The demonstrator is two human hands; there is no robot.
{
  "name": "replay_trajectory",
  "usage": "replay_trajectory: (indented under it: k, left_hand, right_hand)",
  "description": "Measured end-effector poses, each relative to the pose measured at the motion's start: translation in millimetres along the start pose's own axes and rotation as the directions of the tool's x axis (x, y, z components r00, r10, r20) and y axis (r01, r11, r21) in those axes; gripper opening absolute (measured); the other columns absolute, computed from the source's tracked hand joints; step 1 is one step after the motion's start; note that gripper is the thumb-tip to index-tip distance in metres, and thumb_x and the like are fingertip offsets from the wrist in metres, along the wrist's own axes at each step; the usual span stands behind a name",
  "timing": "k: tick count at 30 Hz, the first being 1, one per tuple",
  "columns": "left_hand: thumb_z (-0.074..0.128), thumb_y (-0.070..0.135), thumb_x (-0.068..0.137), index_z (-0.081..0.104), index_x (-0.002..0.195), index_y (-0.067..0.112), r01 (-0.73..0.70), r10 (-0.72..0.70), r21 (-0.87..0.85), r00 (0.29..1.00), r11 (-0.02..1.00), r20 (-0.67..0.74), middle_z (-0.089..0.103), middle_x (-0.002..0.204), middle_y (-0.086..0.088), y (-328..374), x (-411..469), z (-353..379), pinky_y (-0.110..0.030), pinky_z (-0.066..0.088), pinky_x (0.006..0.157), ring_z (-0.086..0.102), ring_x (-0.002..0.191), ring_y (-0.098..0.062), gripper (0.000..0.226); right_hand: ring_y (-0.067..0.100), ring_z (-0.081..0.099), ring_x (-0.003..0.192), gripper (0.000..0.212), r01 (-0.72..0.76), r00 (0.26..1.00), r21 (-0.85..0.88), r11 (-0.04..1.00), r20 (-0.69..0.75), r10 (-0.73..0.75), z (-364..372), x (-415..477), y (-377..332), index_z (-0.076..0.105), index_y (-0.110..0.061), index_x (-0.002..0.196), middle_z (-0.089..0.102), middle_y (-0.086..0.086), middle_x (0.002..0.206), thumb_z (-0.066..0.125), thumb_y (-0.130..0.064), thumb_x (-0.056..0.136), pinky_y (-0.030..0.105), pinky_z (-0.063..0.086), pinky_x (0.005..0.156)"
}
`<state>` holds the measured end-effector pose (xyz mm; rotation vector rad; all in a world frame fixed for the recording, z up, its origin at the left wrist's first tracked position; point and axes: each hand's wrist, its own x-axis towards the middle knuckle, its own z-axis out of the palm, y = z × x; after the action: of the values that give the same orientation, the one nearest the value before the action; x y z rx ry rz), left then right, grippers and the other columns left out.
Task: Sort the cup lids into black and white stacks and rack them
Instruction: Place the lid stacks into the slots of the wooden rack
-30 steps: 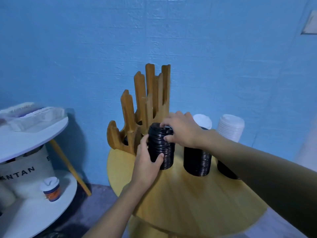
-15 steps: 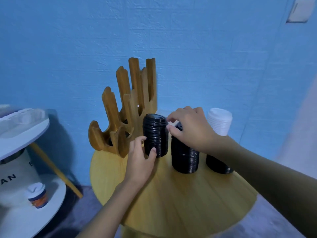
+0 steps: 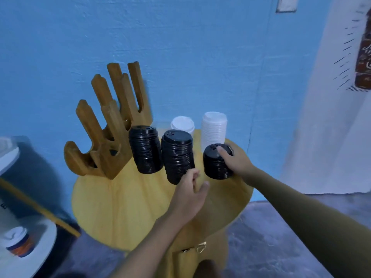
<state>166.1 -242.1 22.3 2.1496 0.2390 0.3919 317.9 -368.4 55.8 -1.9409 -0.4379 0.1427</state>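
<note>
Three stacks of black lids stand in a row on the round yellow table: a left stack, a middle stack and a shorter right stack. Behind them are a low white lid stack and a taller white lid stack. The wooden rack stands at the table's back left, its slots showing no lids. My right hand grips the right black stack from the side, thumb on its top. My left hand sits at the foot of the middle stack, fingers loosely curled against it, thumb out.
A white two-tier side table stands at the left with a lidded paper cup on its lower shelf. The blue wall is close behind the rack. Grey floor shows to the right of the yellow table.
Both hands left the left black stack. My right hand moved right onto the right black stack, and my left hand moved right to the middle stack's foot. The view swung right.
</note>
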Motion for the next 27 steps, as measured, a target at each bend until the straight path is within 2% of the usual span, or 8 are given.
replay_trajectory:
  k: [3, 5, 7, 10, 15, 17, 22, 27]
  left_hand:
    - [0.052, 0.039, 0.099, 0.029, 0.152, 0.020, 0.053, -0.051, -0.029, 0.997, 0.998, 0.059, 0.044, 0.144, 0.005, 12, 15, 13, -0.035, 0.039, 0.110, 0.043, 0.133, -0.013, 0.061]
    - [0.051, 0.035, 0.101, 0.034, 0.148, 0.020, 0.056, -0.052, -0.069, 0.997, 0.996, 0.063, 0.050, 0.123, 0.016, 22, 23, 16, -0.022, 0.040, 0.095, 0.048, 0.122, -0.009, 0.052]
    - [0.050, 0.031, 0.102, 0.039, 0.137, 0.029, 0.071, -0.065, -0.119, 0.996, 0.990, 0.057, 0.050, 0.108, 0.024, 27, 26, 18, -0.018, 0.039, 0.083, 0.053, 0.113, -0.007, 0.036]
    - [0.048, 0.036, 0.102, 0.044, 0.131, 0.032, 0.110, -0.103, -0.188, 0.993, 0.976, 0.049, 0.057, 0.111, 0.017, 27, 24, 18, -0.020, 0.043, 0.084, 0.055, 0.106, -0.004, 0.030]
    - [0.049, 0.039, 0.101, 0.051, 0.120, 0.038, 0.115, -0.103, -0.240, 0.993, 0.964, 0.063, 0.062, 0.116, 0.014, 27, 4, 17, -0.018, 0.046, 0.087, 0.057, 0.108, -0.002, 0.018]
    - [0.051, 0.038, 0.101, 0.056, 0.114, 0.042, 0.107, -0.094, -0.277, 0.994, 0.955, 0.060, 0.065, 0.115, 0.016, 25, -7, 13, -0.021, 0.048, 0.092, 0.059, 0.110, -0.002, 0.015]
    - [0.056, 0.035, 0.099, 0.057, 0.133, 0.033, 0.065, -0.079, -0.296, 0.996, 0.953, -0.035, 0.066, 0.121, 0.017, 18, -37, -6, -0.032, 0.049, 0.103, 0.059, 0.113, 0.000, 0.034]
    - [0.063, 0.029, 0.096, 0.065, 0.118, 0.036, 0.079, -0.156, -0.468, 0.979, 0.880, -0.128, 0.071, 0.111, 0.013, 11, -70, -44, -0.042, 0.058, 0.091, 0.071, 0.101, -0.016, 0.024]
  right_hand:
    - [0.012, 0.061, 0.100, 0.037, -0.012, 1.000, 0.026, 1.000, 0.017, 0.012, 0, 2, 3, 0.054, -0.021, 0.128, 0.064, 0.000, 0.117, 0.056, -0.037, 0.094, 0.021, 0.045, 0.070]
    - [0.010, 0.060, 0.097, 0.036, -0.049, 0.997, 0.058, 0.997, 0.063, 0.045, -3, -3, 2, 0.052, -0.019, 0.126, 0.062, -0.001, 0.114, 0.058, -0.034, 0.093, 0.022, 0.046, 0.070]
    - [0.008, 0.059, 0.094, 0.033, -0.073, 0.991, 0.085, 0.994, 0.122, 0.062, -8, -13, 1, 0.052, -0.018, 0.123, 0.062, -0.001, 0.111, 0.060, -0.030, 0.094, 0.021, 0.046, 0.068]
    - [0.008, 0.059, 0.094, 0.030, -0.064, 0.987, 0.109, 0.992, 0.157, 0.047, -13, -31, 1, 0.052, -0.017, 0.123, 0.062, 0.000, 0.113, 0.059, -0.027, 0.095, 0.018, 0.045, 0.067]
    - [0.008, 0.058, 0.102, 0.032, 0.008, 0.989, 0.099, 0.995, 0.147, -0.023, -15, -65, 0, 0.049, -0.024, 0.127, 0.060, -0.006, 0.116, 0.057, -0.032, 0.097, 0.018, 0.045, 0.078]
    - [0.004, 0.058, 0.102, 0.034, 0.019, 0.986, 0.124, 0.992, 0.160, -0.039, -13, -79, -1, 0.047, -0.027, 0.127, 0.060, -0.008, 0.116, 0.059, -0.033, 0.096, 0.016, 0.045, 0.077]
    - [0.000, 0.059, 0.105, 0.037, 0.077, 0.975, 0.193, 0.978, 0.191, -0.114, 2, -110, -5, 0.049, -0.032, 0.130, 0.061, -0.015, 0.118, 0.060, -0.034, 0.095, 0.016, 0.047, 0.082]
    - [-0.011, 0.059, 0.101, 0.037, 0.109, 0.946, 0.273, 0.956, 0.267, -0.184, 34, -132, -22, 0.050, -0.034, 0.133, 0.062, -0.015, 0.123, 0.059, -0.027, 0.097, 0.005, 0.046, 0.078]
